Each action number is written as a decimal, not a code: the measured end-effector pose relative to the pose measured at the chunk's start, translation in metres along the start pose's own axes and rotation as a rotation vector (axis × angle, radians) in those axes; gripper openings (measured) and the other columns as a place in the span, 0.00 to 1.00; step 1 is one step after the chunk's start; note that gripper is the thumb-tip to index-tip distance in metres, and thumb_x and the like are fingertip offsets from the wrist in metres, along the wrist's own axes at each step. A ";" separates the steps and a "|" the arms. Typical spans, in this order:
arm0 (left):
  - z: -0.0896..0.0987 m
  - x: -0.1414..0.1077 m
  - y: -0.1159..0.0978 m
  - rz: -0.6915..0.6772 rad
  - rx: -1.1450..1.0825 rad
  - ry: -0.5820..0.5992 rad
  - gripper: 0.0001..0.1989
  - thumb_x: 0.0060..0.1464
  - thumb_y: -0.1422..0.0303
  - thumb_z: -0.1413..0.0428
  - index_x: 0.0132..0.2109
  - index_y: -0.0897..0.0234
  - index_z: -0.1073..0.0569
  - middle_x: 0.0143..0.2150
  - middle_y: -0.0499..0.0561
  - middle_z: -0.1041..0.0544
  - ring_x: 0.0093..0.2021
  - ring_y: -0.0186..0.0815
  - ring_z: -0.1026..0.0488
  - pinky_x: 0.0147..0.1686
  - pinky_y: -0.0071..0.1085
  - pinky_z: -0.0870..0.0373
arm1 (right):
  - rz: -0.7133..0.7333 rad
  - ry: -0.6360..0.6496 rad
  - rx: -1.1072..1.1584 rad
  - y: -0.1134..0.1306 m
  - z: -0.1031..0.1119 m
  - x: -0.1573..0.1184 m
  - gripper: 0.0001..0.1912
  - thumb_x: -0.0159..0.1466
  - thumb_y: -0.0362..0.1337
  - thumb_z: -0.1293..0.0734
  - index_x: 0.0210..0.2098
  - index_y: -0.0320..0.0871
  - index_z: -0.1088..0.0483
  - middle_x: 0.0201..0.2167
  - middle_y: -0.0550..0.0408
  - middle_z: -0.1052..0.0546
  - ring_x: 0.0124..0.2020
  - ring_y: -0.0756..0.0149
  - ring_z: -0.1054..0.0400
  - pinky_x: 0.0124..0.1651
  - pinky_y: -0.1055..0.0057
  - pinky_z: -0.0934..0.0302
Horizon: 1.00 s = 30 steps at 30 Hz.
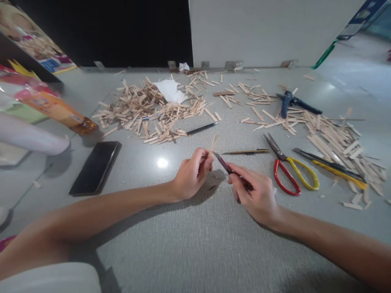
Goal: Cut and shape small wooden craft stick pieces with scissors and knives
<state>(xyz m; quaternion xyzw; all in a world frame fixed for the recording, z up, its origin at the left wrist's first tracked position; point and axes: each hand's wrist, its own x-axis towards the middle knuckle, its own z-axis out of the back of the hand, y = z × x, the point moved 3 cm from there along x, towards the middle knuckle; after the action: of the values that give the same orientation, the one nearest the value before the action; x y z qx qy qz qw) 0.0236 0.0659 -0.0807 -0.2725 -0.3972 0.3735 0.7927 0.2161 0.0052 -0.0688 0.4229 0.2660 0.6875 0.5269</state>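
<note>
Head: left hand (pixel 192 173) pinches wood strip (pixel 214 143); right hand (pixel 257 190) grips knife (pixel 224 164); bottle label (pixel 50 105) blurred.

The left hand (pixel 192 173) and right hand (pixel 256 193) are bare, as are both forearms (pixel 330 238). Magenta cloth (pixel 6 243), possibly a sleeve, shows at the left edge, mostly cut off.

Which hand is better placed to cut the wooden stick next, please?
Right, I would judge: the right hand holds the cutter with its blade near the stick, which the left hand pinches.
</note>
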 end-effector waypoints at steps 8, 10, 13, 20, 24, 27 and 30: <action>-0.001 0.000 0.000 -0.036 -0.018 -0.015 0.15 0.81 0.56 0.55 0.43 0.57 0.40 0.28 0.42 0.22 0.21 0.27 0.28 0.21 0.21 0.37 | 0.055 0.016 -0.031 0.000 0.000 -0.001 0.16 0.74 0.36 0.36 0.54 0.46 0.17 0.26 0.57 0.19 0.17 0.68 0.32 0.24 0.66 0.33; -0.001 -0.001 -0.001 -0.047 -0.022 -0.013 0.14 0.81 0.58 0.54 0.43 0.57 0.40 0.29 0.42 0.21 0.20 0.26 0.29 0.21 0.21 0.38 | 0.068 0.021 -0.052 0.001 0.000 -0.001 0.16 0.75 0.36 0.36 0.54 0.46 0.17 0.27 0.56 0.18 0.17 0.67 0.31 0.25 0.66 0.32; -0.001 -0.001 -0.001 -0.058 -0.028 -0.002 0.13 0.81 0.59 0.54 0.43 0.57 0.39 0.29 0.42 0.21 0.20 0.26 0.29 0.21 0.21 0.38 | 0.077 0.026 -0.068 0.001 0.000 -0.002 0.15 0.75 0.35 0.36 0.54 0.44 0.17 0.29 0.55 0.16 0.17 0.68 0.31 0.24 0.67 0.32; -0.001 0.001 0.001 -0.039 -0.091 0.032 0.17 0.80 0.52 0.54 0.43 0.58 0.38 0.29 0.44 0.20 0.23 0.29 0.26 0.23 0.23 0.36 | 0.239 0.021 -0.082 0.000 -0.003 -0.001 0.22 0.75 0.30 0.37 0.64 0.40 0.21 0.25 0.59 0.21 0.21 0.70 0.33 0.27 0.73 0.33; -0.001 0.005 0.001 -0.003 -0.155 0.068 0.21 0.79 0.48 0.55 0.41 0.57 0.39 0.26 0.43 0.23 0.21 0.29 0.29 0.22 0.23 0.38 | 0.281 0.035 -0.074 -0.002 -0.004 0.000 0.22 0.76 0.29 0.38 0.65 0.35 0.22 0.21 0.63 0.30 0.19 0.71 0.40 0.24 0.74 0.39; 0.000 0.007 -0.001 0.030 -0.195 0.101 0.22 0.77 0.45 0.55 0.40 0.57 0.39 0.24 0.43 0.25 0.20 0.28 0.31 0.21 0.24 0.38 | 0.274 0.052 -0.062 -0.002 -0.004 0.000 0.22 0.76 0.29 0.38 0.63 0.31 0.21 0.21 0.62 0.31 0.19 0.72 0.41 0.24 0.74 0.40; 0.001 0.009 -0.002 0.057 -0.220 0.124 0.23 0.77 0.44 0.55 0.41 0.58 0.38 0.24 0.43 0.25 0.20 0.29 0.31 0.21 0.24 0.37 | 0.286 0.032 -0.041 0.000 -0.003 0.000 0.23 0.75 0.28 0.38 0.65 0.35 0.22 0.21 0.63 0.30 0.19 0.72 0.40 0.24 0.75 0.39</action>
<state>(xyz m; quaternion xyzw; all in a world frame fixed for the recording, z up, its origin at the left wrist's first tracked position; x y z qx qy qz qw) 0.0273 0.0717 -0.0752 -0.3916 -0.3781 0.3327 0.7701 0.2132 0.0049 -0.0702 0.4346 0.1972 0.7677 0.4276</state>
